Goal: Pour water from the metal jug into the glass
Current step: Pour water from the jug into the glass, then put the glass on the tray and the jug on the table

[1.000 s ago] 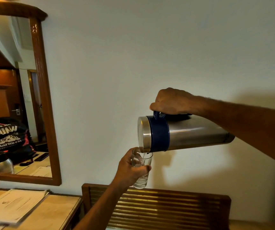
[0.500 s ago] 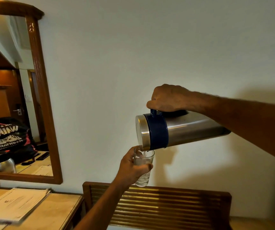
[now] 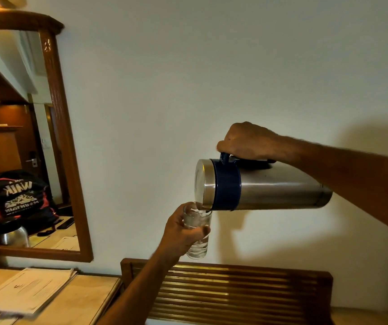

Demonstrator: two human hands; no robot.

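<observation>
Looked like a hotel rm: wood-framed mirror (image 3: 66, 146) at left of frame reflected a door w/ card-type lock (image 3: 31, 159) & a backpack (image 3: 18, 195); printed papers (image 3: 26, 289) on desk (image 3: 87, 299) lower left, slatted wooden rack (image 3: 235, 294) bottom centre.

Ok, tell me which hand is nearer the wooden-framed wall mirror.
Left. The left hand, gripping the clear drinking glass, is nearer the wooden-framed mirror; the right hand is farther right.
</observation>
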